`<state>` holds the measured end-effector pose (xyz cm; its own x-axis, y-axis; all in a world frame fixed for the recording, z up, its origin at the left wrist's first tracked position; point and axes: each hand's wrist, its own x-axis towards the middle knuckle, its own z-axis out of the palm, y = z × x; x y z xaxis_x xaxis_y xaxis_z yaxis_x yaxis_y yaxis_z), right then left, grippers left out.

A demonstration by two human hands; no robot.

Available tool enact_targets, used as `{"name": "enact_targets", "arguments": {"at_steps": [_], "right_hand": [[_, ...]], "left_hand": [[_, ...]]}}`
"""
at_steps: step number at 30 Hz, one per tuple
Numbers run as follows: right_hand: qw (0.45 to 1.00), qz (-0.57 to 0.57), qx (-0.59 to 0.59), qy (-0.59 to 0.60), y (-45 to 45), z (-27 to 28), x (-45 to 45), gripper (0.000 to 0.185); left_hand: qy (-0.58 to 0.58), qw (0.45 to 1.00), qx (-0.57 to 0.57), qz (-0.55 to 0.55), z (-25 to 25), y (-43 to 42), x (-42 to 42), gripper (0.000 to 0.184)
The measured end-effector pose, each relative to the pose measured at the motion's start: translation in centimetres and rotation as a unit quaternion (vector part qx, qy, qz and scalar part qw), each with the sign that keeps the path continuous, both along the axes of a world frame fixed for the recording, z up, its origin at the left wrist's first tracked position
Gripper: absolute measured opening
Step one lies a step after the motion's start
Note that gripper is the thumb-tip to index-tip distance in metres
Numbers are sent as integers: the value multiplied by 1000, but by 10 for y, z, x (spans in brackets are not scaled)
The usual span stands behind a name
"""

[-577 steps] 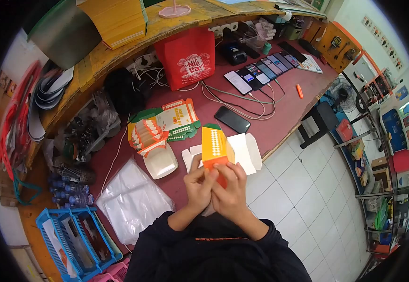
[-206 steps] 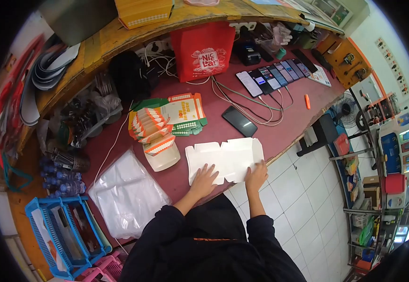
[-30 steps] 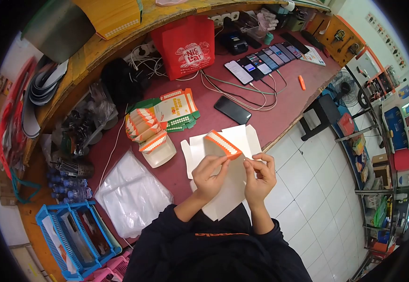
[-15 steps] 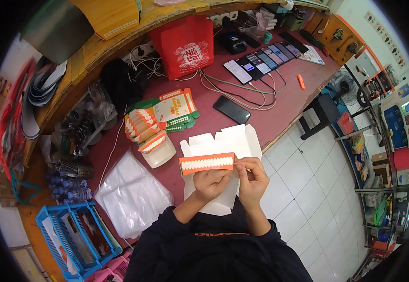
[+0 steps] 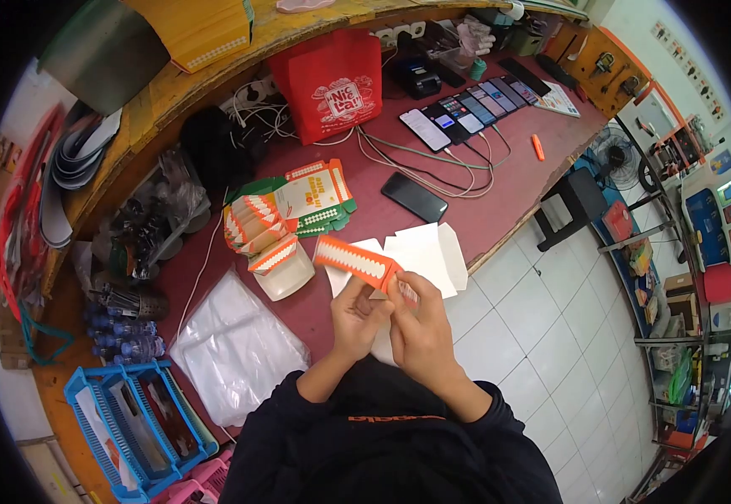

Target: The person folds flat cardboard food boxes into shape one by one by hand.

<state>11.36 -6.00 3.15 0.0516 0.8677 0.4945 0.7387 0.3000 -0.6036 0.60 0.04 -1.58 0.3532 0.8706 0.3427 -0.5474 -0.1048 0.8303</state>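
An orange carton piece [image 5: 353,259] with a white scalloped strip is held up in front of me, tilted down to the right. My left hand [image 5: 358,323] is closed on its lower side. The fingers of my right hand [image 5: 420,328] pinch its right end, close against the left hand. Beneath and behind them, a white unfolded carton sheet [image 5: 437,260] lies at the table edge, partly hidden by my hands. Left of it sits a cream box [image 5: 285,277] with orange-and-white folded pieces [image 5: 256,223] in and behind it. A flat yellow-and-green carton [image 5: 311,197] lies behind those.
A black phone [image 5: 414,196] lies beyond the white sheet, near cables and a row of phones [image 5: 466,118]. A red bag [image 5: 327,88] stands at the back. Clear plastic bags [image 5: 235,353] and a blue rack [image 5: 138,428] are at the left. An orange marker [image 5: 537,147] lies right.
The orange piece has swung from level to tilted and moved up and left. My right hand has moved left and closed in on its end. Earlier, both hands lay flat on the white sheet.
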Motion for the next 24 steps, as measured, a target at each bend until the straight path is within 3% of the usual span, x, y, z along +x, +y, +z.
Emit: {"name": "enact_targets", "arguments": {"at_steps": [2,4,5,7,9,10,12,13,15,19,20,23,24], "right_hand": [[994,-38,-10,-103,2,-2,-3,59],[991,-37,-39,-124,4,-4,-3,64],[989,-37,-65,-128,5,0,-2,66],[986,-37,-91,-132,5,6,0,68],[971,-202,-75,-105,2,8,9,62],[971,-201,-76,-105,1,0,16,62],[960,-231,-107,117,-1,-23,31,43],[960,-232,-106,117,1,-27,36,43],[972,-219,73,46,8,-29,41,22],[986,-116,113,36,6,-21,29,17],[986,-116,113,36,7,-21,29,17],[973,-119,118,157,8,-27,30,11],[973,-117,118,159,7,-28,28,11]], "left_hand": [[2,1000,12,13,3,-1,5,39],[135,980,-18,143,-6,1,9,33],[88,977,-107,160,7,0,13,25],[38,972,-166,162,-3,12,5,25],[-35,940,-249,231,10,24,7,22],[-35,939,-250,232,10,29,4,22],[-129,922,-322,171,3,37,-8,20],[-146,926,-320,139,-5,37,-9,18],[-105,948,-282,107,1,20,3,19],[2,966,-257,17,-28,-6,17,23],[1,966,-257,17,-26,-6,17,23],[190,968,-38,161,-26,-2,13,29],[191,967,-38,163,-28,-2,12,29]]}}
